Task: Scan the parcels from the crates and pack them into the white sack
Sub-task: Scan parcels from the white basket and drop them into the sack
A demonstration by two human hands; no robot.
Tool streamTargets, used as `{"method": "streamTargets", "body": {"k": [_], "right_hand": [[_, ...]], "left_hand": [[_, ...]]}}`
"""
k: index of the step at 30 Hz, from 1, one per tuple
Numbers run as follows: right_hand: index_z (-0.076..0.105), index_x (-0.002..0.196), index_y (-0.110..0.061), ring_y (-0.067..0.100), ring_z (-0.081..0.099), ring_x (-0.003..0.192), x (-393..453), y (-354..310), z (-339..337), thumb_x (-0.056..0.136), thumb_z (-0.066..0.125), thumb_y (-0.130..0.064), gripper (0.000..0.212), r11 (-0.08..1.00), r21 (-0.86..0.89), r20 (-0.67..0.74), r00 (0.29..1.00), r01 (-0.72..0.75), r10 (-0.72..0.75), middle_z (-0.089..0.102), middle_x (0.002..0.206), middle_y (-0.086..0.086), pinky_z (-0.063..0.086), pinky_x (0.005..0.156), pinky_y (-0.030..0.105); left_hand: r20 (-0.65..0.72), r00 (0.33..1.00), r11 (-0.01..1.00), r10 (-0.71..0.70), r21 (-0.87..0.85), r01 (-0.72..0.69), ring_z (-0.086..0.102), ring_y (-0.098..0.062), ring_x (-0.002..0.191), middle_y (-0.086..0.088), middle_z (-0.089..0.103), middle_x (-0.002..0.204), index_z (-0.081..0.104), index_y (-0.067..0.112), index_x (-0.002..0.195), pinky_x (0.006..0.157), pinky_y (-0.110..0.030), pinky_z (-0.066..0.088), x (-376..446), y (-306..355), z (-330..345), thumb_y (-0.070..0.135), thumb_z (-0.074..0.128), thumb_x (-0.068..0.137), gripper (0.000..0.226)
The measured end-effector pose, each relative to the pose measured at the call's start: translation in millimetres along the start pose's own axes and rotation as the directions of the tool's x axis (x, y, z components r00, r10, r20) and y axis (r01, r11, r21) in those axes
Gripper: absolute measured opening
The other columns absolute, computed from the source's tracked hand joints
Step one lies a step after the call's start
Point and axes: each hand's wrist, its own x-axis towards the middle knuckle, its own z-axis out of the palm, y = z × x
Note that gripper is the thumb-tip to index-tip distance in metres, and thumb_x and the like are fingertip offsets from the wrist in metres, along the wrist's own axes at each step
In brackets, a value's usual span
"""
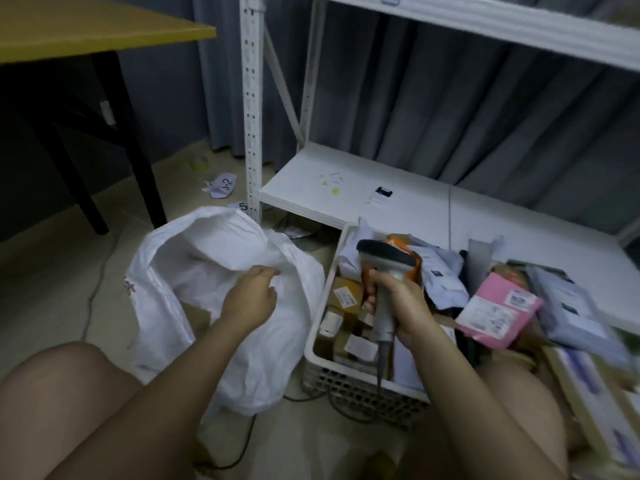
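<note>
Left hand (254, 294): loosely curled over the white sack's (194, 271) open mouth, holding nothing.
Right hand (398, 299): gripping the scanner (386, 271).
Crate (346, 379): still heaped with parcels (498, 308).
Progress: looks far from finished.

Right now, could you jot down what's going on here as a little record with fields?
left hand: over the open mouth of the white sack, fingers loosely curled, seemingly holding nothing
right hand: grips a handheld scanner
crate: white, perforated, on the floor, full of labelled parcels
pink parcel: lies on the pile right of the crate
shelf: white, low, behind the crate
</note>
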Motion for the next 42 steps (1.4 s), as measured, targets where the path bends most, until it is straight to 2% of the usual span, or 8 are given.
{"method": "streamTargets", "body": {"k": [4,8,12,16,20,24,30,42], "right_hand": [[0.058,0.098,-0.012,0.024,0.06,0.074,-20,23,-59,0.088,0.065,-0.013,0.012,0.995,-0.067,-0.214,0.973,0.071,-0.084,0.061,0.08,0.006,0.048,0.066,0.033],[0.059,0.082,-0.007,0.009,0.058,0.049,-25,38,-91,0.09,0.06,0.0,0.01,0.996,0.019,-0.31,0.948,0.086,-0.076,0.062,0.057,0.002,0.047,0.048,0.022],[0.06,0.079,-0.006,0.016,0.052,0.052,-18,48,-98,0.09,0.059,-0.001,0.012,0.993,0.104,-0.296,0.955,0.061,-0.028,0.058,0.055,0.003,0.045,0.049,0.024],[0.06,0.095,-0.012,0.014,0.059,0.062,-1,54,-95,0.088,0.064,-0.007,0.01,0.99,0.137,-0.286,0.958,0.011,0.029,0.063,0.074,0.004,0.05,0.059,0.028],[0.058,0.104,-0.011,0.009,0.062,0.058,15,56,-95,0.087,0.067,-0.009,0.02,0.981,0.192,-0.302,0.953,0.034,0.026,0.064,0.078,0.006,0.05,0.054,0.024],[0.053,0.131,-0.01,0.021,0.063,0.103,25,54,-91,0.084,0.074,-0.02,0.052,0.984,0.142,-0.326,0.944,0.104,-0.053,0.065,0.117,0.008,0.052,0.09,0.04],[0.06,0.125,-0.022,0.016,0.062,0.115,20,38,-44,0.079,0.079,-0.028,0.05,0.983,0.04,-0.086,0.98,0.182,-0.178,0.068,0.122,-0.002,0.05,0.099,0.035],[0.066,0.118,-0.023,0.014,0.069,0.102,11,38,12,0.077,0.08,-0.031,0.044,0.973,-0.072,0.156,0.966,0.219,-0.206,0.074,0.108,-0.003,0.052,0.096,0.044]], "left_hand": [[0.083,0.99,0.987,0.112,-0.126,-0.101,0.048,-0.024,0.123,-0.008,0.05,0.137,0.052,0.015,0.133,0.1,-0.03,0.038,-7,49,51,0.019,0.054,0.094,0.039],[0.34,0.92,0.979,0.194,-0.123,-0.161,0.051,-0.024,0.119,-0.007,0.053,0.132,0.053,0.014,0.133,0.096,-0.031,0.044,-10,81,101,0.029,0.066,0.087,0.05],[0.496,0.834,0.956,0.24,0.029,-0.292,0.051,-0.024,0.116,-0.009,0.055,0.127,0.053,0.008,0.126,0.092,-0.034,0.043,-9,88,142,0.029,0.073,0.08,0.055],[0.46,0.856,0.909,0.236,0.208,-0.362,0.053,-0.023,0.112,-0.007,0.058,0.123,0.055,0.016,0.125,0.09,-0.035,0.044,-6,84,159,0.038,0.068,0.082,0.05],[0.331,0.922,0.971,0.199,-0.192,-0.14,0.062,-0.013,0.099,0.0,0.065,0.11,0.061,0.023,0.117,0.08,-0.035,0.053,6,82,125,0.033,0.075,0.078,0.042],[0.216,0.976,0.75,-0.028,-0.641,0.163,0.067,0.0,0.083,0.006,0.069,0.101,0.066,0.028,0.1,0.065,-0.015,0.052,10,68,65,0.027,0.075,0.08,0.022],[0.252,0.965,0.518,-0.073,-0.817,0.252,0.071,-0.011,0.09,0.001,0.074,0.1,0.061,0.028,0.113,0.064,-0.02,0.055,-11,54,19,0.029,0.065,0.089,0.024],[0.218,0.96,0.395,-0.178,-0.877,0.273,0.068,-0.009,0.096,0.0,0.068,0.114,0.049,0.03,0.126,0.073,-0.027,0.055,-40,12,-15,0.022,0.069,0.086,0.046]]}}
